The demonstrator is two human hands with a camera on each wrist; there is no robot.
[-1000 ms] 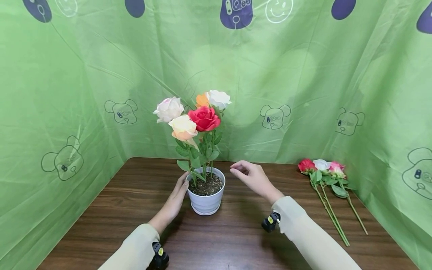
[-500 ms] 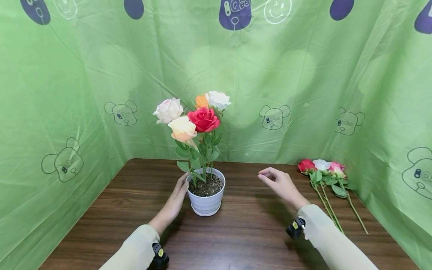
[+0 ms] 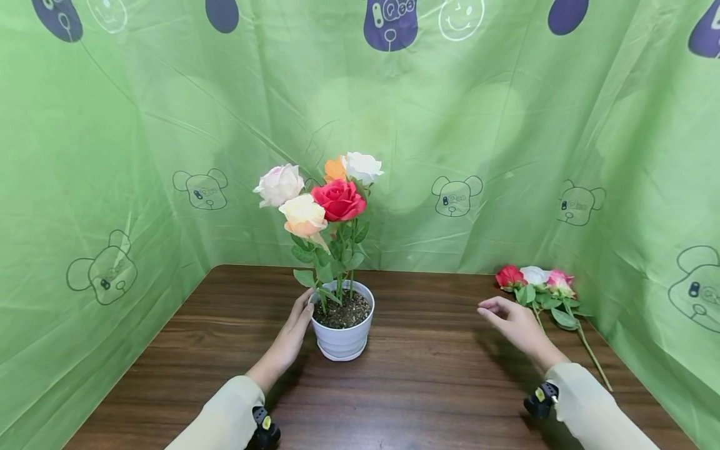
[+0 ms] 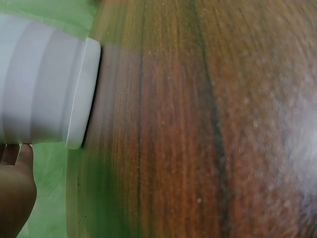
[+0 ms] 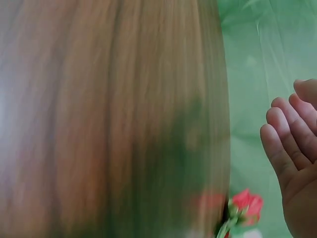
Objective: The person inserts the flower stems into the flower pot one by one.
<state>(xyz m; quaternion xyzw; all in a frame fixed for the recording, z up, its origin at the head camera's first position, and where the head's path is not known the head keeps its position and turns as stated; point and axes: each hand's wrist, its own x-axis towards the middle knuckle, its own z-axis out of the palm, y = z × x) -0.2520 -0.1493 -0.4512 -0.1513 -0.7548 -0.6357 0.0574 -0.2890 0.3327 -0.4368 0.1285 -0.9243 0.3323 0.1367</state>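
A white flower pot (image 3: 342,340) filled with dark soil (image 3: 345,310) stands upright on the table. Several roses rise from it: a red rose (image 3: 339,200), a peach rose (image 3: 303,216), a pale pink rose (image 3: 279,185), a white rose (image 3: 362,167) and an orange one (image 3: 335,169) behind. My left hand (image 3: 294,330) rests its fairly straight fingers against the pot's left side; in the left wrist view the fingertips (image 4: 26,148) touch its wall. Over the table to the right, my right hand (image 3: 516,328) holds nothing, its fingers loosely bent, left of the loose roses.
At the right back lie a loose red rose (image 3: 510,277), a white one (image 3: 534,275) and a pink one (image 3: 560,282), stems toward the front. My right forearm partly covers those stems. Green printed cloth (image 3: 405,125) encloses the wooden table (image 3: 427,375) behind and at both sides.
My right hand has moved away from the pot, rightward and slightly nearer the front, up to the loose roses. The left hand stays at the pot, which has not moved.
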